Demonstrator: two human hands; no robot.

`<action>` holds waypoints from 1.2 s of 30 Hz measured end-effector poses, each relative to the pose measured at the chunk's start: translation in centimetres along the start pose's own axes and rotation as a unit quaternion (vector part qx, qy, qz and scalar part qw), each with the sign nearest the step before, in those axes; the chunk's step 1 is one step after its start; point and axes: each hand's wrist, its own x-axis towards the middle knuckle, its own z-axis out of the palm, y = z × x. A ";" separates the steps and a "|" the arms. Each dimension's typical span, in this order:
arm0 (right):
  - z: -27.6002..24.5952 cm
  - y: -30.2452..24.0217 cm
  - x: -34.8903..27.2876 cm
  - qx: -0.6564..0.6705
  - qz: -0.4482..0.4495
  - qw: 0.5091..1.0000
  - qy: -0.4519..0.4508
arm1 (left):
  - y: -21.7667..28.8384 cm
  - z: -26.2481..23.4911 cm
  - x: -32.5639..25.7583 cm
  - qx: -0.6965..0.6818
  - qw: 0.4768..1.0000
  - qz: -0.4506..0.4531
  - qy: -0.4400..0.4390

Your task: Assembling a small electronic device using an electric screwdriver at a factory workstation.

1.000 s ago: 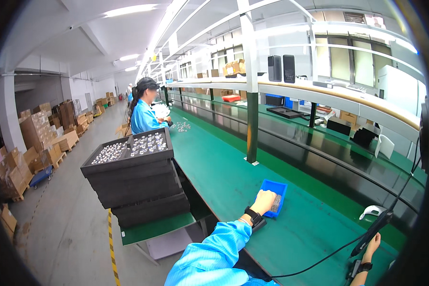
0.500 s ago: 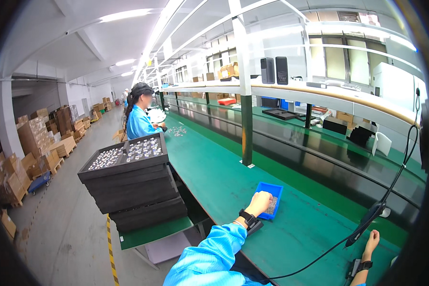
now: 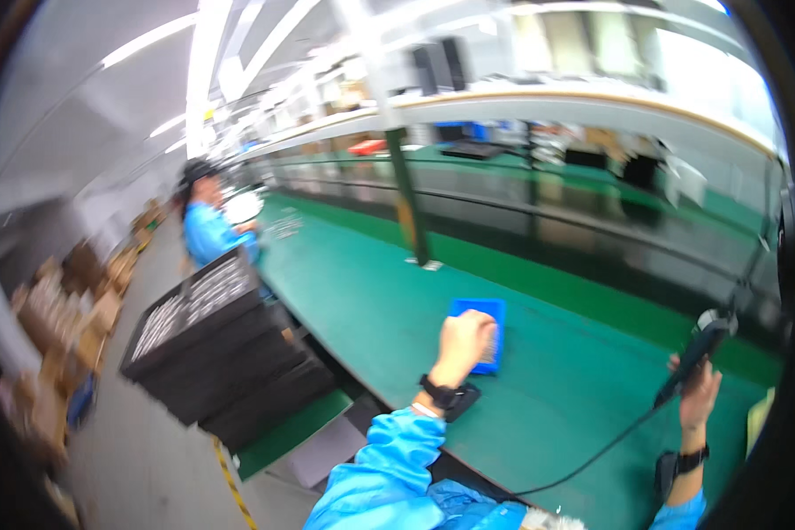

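Note:
My left hand point(image 3: 465, 344) reaches into a small blue tray point(image 3: 498, 311) on the green workbench, its fingers bent together. Small greyish parts lie in the tray, but whatever the fingertips pinch is hidden. Towards the right, my right hand point(image 3: 700, 397) is closed around a black corded electric screwdriver point(image 3: 691, 360), thumb on one side and fingers on the other. The view is smeared by motion, so the exact grip is hard to read. A black cable point(image 3: 605, 459) runs from the tool down to the bench's front edge.
Stacked black trays point(image 3: 225, 353) stand left of the bench point(image 3: 353, 300), the top one filled with small parts. Beyond them a co-worker in blue point(image 3: 208, 225) is at the bench. A post point(image 3: 406, 208) rises at its far side, under a shelf point(image 3: 539, 104). Cartons point(image 3: 75, 305) line the left.
My right hand has moved up to the screwdriver, which has turned and tilted with it. My left hand stays at the blue tray. The whole view has shifted and blurred.

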 end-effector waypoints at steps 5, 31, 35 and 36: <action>7.5 -2.0 2.2 -0.130 0.116 0.983 -0.050 | 6.7 2.1 -0.2 -0.093 0.987 0.046 -0.124; 9.8 -0.1 0.0 0.016 -0.023 0.995 0.091 | 17.5 9.6 -4.2 -0.299 0.850 0.165 -0.402; 9.9 0.1 0.0 0.029 -0.034 0.996 0.079 | 17.5 9.7 -4.2 -0.288 0.854 0.164 -0.400; 9.9 0.1 -0.1 0.027 -0.038 0.996 0.082 | 17.6 9.7 -4.3 -0.284 0.858 0.162 -0.397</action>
